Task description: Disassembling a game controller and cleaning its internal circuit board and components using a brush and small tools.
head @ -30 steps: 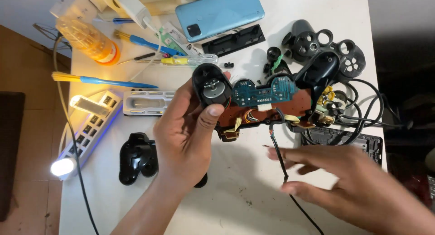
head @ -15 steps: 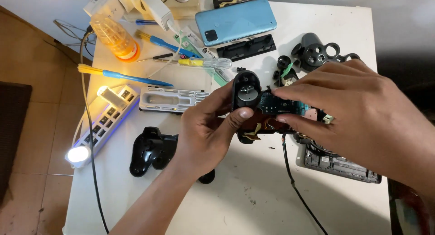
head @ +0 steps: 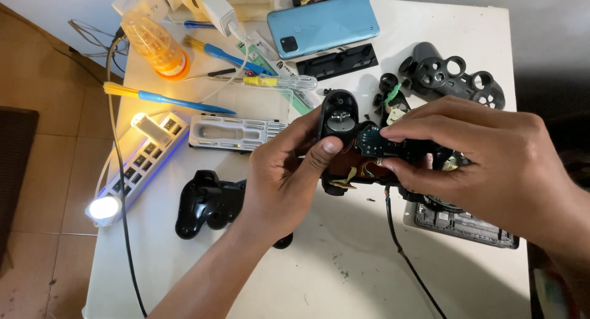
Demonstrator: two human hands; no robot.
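An opened black game controller (head: 342, 128) with a bare blue-green circuit board (head: 369, 141) and a round motor in its left grip is held above the white table (head: 344, 257). My left hand (head: 286, 171) grips its left handle, thumb pressed on the front. My right hand (head: 485, 162) covers the right half of the board, fingers pinching its top and bottom edges. A black cable (head: 399, 245) hangs from the controller toward the table's near edge.
A black controller shell (head: 206, 202) lies left of my left hand, another shell with holes (head: 455, 79) at the back right. A blue phone (head: 322, 25), brushes (head: 166, 99), a screwdriver (head: 276, 82), a lit hub (head: 138, 162), an orange bottle (head: 153, 45) and a flat grey part (head: 461, 224) surround them.
My right hand rose from the table near the cable and closed over the right side of the controller board. The left hand kept its grip.
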